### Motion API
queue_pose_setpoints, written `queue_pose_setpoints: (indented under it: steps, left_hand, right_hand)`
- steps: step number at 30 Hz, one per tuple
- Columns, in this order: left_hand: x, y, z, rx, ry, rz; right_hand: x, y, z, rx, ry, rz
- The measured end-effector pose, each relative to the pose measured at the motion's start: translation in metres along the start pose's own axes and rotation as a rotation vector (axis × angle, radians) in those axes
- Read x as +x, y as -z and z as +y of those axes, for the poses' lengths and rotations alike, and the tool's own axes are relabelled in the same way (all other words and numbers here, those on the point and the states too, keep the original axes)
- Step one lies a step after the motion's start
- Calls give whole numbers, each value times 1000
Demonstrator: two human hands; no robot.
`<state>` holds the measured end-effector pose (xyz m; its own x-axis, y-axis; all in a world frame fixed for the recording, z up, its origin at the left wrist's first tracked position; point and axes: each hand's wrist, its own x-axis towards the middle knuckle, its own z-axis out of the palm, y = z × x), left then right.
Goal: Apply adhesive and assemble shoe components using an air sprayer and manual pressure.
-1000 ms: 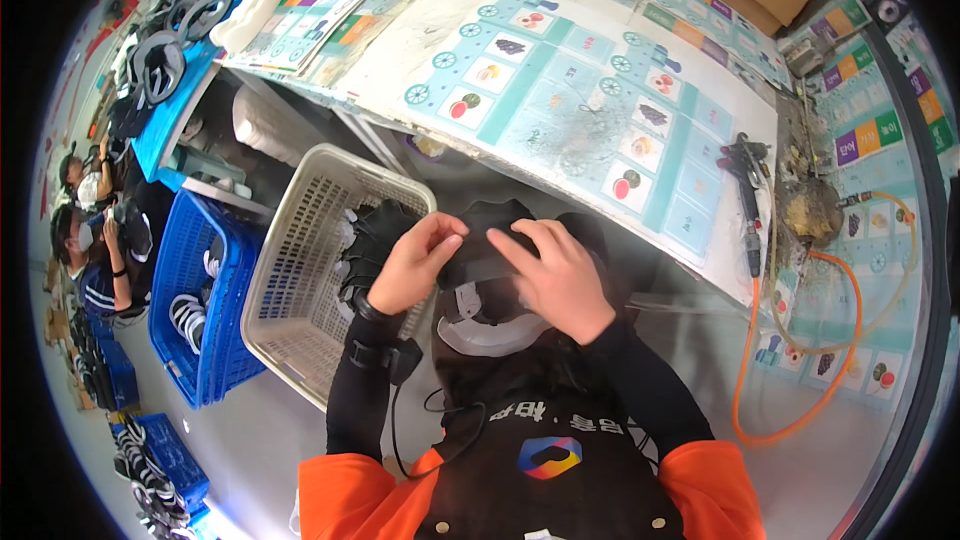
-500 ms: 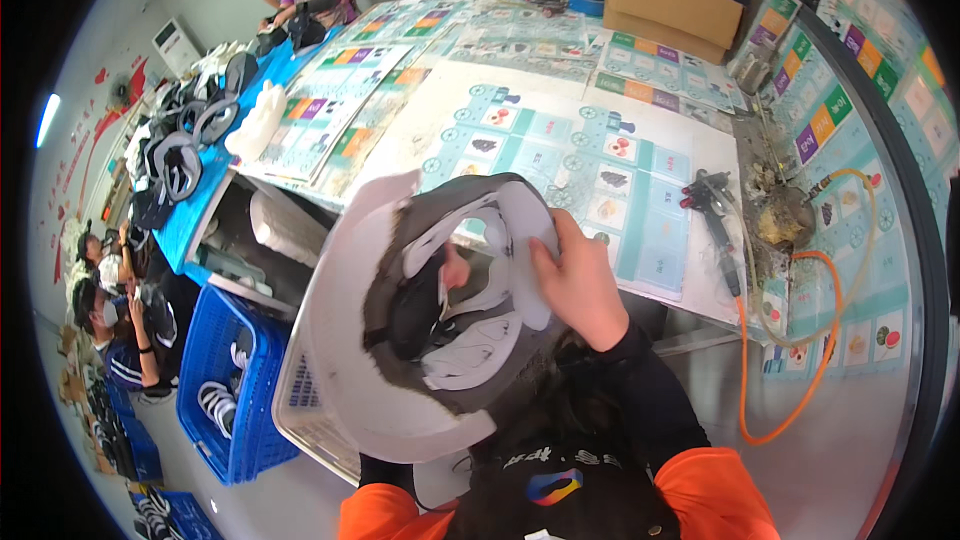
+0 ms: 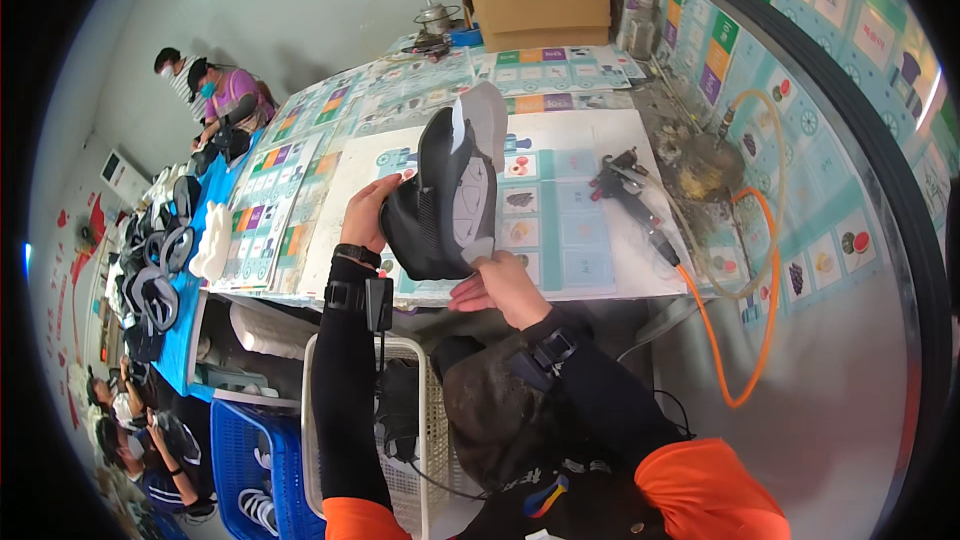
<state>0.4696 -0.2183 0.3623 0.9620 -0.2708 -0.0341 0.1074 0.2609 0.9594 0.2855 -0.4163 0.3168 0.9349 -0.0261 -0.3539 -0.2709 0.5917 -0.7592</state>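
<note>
Over the near part of the table, a black mesh shoe upper (image 3: 425,230) is between my two hands, standing on edge. Pale grey lining pieces show on its right-hand face, and a grey flap sticks up at its far end. My left hand (image 3: 368,212) grips the upper's left side, its fingers partly hidden behind it. At the near lower end, my right hand (image 3: 508,290) pinches the edge at a grey tab, with the other fingers stretched underneath. A spray gun (image 3: 632,202) with an orange hose lies on the table to the right, apart from both hands.
The table (image 3: 612,135) is covered with printed sheets. A cardboard box (image 3: 545,15) of black pieces and a metal pot (image 3: 434,18) stand at the back. Below are a cream basket (image 3: 435,420) and a blue crate (image 3: 235,455). Shoe parts line a blue bench (image 3: 187,310); several people work leftward.
The shoe upper has turned from its open inside facing me to standing on edge, further over the table. My left hand has come out to its left side; my right has shifted to its near end.
</note>
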Motion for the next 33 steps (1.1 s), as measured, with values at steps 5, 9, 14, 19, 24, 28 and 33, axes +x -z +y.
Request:
queue_pose_setpoints:
  steps: [5, 9, 14, 19, 24, 28, 33]
  left_hand:
    - [34, 7, -1, 3, 264, -63]
    - [51, 19, -2, 300, 129, -91]
    - [60, 5, -5, 502, 15, -108]
    - [67, -25, -10, 578, -111, -189]
    - [61, -6, -2, 696, -129, -104]
    - [68, -14, -5, 752, -167, -117]
    - [72, -3, -9, 758, -205, -122]
  right_hand:
    - [4, 77, -59, -1095, 311, -19]
    - [30, 151, -112, -1694, 711, 677]
    - [81, 201, -114, -1829, 589, 713]
    - [99, 235, -126, -2013, 596, 771]
    - [19, 138, -124, -1330, 667, 619]
    - [-25, 100, -98, -719, 194, -37]
    - [-38, 72, -84, -942, 540, 175]
